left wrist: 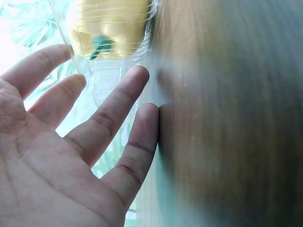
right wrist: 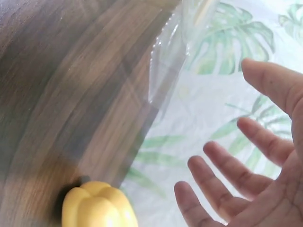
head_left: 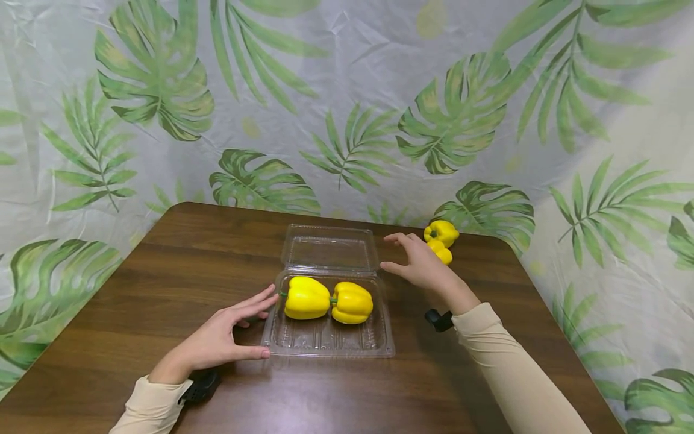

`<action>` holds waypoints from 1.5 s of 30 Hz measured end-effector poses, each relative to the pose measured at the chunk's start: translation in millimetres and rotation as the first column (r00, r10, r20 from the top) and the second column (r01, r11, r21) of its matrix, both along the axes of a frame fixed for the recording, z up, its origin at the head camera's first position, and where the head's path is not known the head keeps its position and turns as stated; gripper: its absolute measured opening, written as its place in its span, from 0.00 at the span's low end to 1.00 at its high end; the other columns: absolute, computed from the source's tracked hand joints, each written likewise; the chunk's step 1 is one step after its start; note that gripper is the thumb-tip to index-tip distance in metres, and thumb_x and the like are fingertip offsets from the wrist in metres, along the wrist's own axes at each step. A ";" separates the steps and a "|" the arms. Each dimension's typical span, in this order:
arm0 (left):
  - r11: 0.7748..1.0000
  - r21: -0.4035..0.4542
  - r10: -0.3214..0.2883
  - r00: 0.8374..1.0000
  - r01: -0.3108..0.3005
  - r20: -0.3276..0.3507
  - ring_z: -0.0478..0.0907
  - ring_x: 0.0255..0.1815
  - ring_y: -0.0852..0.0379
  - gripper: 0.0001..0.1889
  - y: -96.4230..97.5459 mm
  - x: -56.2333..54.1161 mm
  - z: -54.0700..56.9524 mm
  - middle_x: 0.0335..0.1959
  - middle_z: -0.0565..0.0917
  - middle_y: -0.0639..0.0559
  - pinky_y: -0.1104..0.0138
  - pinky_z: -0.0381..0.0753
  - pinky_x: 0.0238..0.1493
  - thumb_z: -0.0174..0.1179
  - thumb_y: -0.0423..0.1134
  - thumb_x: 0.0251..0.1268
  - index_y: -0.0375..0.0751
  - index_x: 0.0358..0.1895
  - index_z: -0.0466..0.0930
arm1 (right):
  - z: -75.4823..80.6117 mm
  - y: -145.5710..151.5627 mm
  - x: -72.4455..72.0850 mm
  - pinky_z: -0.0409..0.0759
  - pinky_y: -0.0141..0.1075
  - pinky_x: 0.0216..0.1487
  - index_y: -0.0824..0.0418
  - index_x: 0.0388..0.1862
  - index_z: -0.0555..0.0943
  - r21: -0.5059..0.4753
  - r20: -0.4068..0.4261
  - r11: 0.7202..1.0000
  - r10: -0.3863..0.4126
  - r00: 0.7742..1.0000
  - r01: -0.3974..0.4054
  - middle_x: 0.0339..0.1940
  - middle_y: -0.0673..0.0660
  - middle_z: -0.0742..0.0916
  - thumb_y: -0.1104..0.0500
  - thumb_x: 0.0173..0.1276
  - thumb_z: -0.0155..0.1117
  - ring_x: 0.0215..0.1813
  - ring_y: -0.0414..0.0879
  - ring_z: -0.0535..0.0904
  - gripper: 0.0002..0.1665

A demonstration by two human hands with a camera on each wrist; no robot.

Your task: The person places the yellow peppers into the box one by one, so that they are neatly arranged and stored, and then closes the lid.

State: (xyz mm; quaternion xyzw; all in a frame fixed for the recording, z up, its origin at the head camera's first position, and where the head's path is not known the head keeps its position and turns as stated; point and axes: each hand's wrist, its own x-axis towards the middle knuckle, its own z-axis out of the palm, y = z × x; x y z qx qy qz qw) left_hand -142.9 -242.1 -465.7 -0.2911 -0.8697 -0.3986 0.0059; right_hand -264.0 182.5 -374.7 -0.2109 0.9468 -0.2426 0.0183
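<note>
A clear plastic clamshell container (head_left: 325, 343) lies on the table with its lid (head_left: 331, 250) folded back away from me. Two yellow bell peppers sit side by side in its base, a left one (head_left: 306, 298) and a right one (head_left: 352, 303). My left hand (head_left: 222, 334) is at the container's left side, fingers spread, fingertips right at the rim; the left wrist view shows the palm (left wrist: 42, 156) beside the clear wall. My right hand (head_left: 420, 262) hovers right of the lid, fingers extended and holding nothing.
Two more yellow bell peppers, a rear one (head_left: 441, 232) and a nearer one (head_left: 441, 252), lie near the table's back right edge, just beyond my right hand. The brown wooden table (head_left: 179, 271) ends at a leaf-patterned cloth backdrop (head_left: 358, 72).
</note>
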 end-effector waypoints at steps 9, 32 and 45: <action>1.000 -0.004 0.001 1.000 -0.001 -0.001 0.83 0.62 0.63 0.49 -0.1 0.1 -0.2 0.88 0.62 0.46 0.61 0.85 0.57 0.81 0.56 0.59 0.47 0.82 0.69 | -6.4 18.5 -9.2 0.75 0.66 0.70 0.61 0.79 0.71 -0.014 -0.058 0.980 -0.197 0.979 0.197 0.75 0.72 0.75 0.46 0.79 0.68 0.73 0.70 0.73 0.37; 1.000 0.000 0.005 1.000 -0.005 0.004 0.83 0.63 0.64 0.49 -1.2 -0.6 -2.9 0.88 0.62 0.48 0.61 0.85 0.57 0.80 0.57 0.59 0.51 0.83 0.69 | -24.7 65.9 -28.8 0.64 0.70 0.77 0.65 0.88 0.46 -0.154 0.145 0.827 -0.523 0.840 0.541 0.80 0.84 0.59 0.40 0.79 0.63 0.77 0.81 0.60 0.56; 1.000 -0.001 0.006 1.000 -0.006 0.009 0.83 0.63 0.63 0.48 -1.0 -0.2 -2.4 0.88 0.62 0.48 0.61 0.84 0.57 0.80 0.57 0.60 0.52 0.83 0.68 | -41.7 74.7 -36.2 0.61 0.62 0.83 0.69 0.87 0.40 -0.252 0.364 0.715 -0.555 0.748 0.653 0.83 0.83 0.57 0.37 0.79 0.60 0.84 0.74 0.57 0.60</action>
